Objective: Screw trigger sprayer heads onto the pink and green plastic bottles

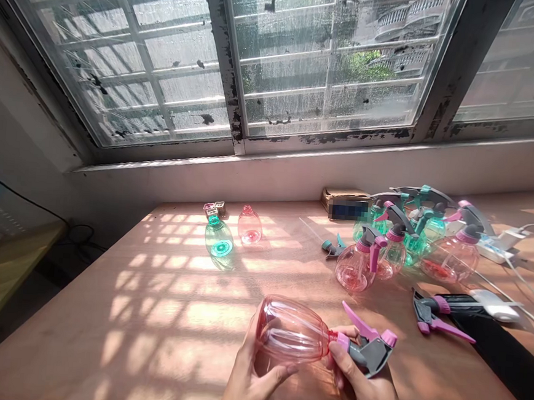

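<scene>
A clear pink spray bottle (291,332) lies on its side just above the wooden table (156,321), held by both hands. My left hand (250,380) is wrapped round the bottle's body. My right hand (367,390) grips the neck and the grey and pink trigger head (369,347), which sits on the bottle's neck. A loose grey and pink trigger head (438,315) lies to the right on the table.
A green bottle (218,237) and a pink bottle (249,224) without heads lie at the back left. Several assembled spray bottles (397,247) cluster at the back right beside a small box (346,203), a loose green head (333,248), white chargers and cables (504,240). A black strip (500,351) lies at the right.
</scene>
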A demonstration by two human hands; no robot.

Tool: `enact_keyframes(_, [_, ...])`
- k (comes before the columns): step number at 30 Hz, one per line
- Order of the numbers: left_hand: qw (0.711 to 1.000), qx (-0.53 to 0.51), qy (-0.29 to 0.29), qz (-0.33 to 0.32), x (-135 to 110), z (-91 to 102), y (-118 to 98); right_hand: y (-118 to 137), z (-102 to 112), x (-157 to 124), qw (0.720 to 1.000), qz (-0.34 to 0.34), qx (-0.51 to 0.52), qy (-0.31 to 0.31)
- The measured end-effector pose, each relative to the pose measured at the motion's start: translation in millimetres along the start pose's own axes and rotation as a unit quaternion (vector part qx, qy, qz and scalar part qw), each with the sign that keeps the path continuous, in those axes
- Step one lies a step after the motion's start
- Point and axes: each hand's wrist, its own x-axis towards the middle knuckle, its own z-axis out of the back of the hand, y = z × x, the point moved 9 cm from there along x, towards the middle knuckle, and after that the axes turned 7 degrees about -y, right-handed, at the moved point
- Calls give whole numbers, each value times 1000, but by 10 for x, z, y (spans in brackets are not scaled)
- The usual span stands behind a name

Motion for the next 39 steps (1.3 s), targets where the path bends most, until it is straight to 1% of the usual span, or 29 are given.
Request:
enact_keyframes(5, [1000,6,10,-7,7,-12,-16,-21,-1,-7,1000,-14,3,-6])
enact_keyframes(11, [1000,25,9,-14,-1,-2,-18,-54,13,16,1000,8,3,0])
enact_keyframes(18, [999,35,-7,-11,-5,27,3,-63,17,20,1000,8,8,-5])
enact_keyframes(31, [999,37,-5,-30,0,8,-49,-37,16,-4,1000,-16,14,-21])
enact_keyframes(39, [999,38,-19,-19,-15,10,-89,-18,10,-2,1000,-12,6,-10])
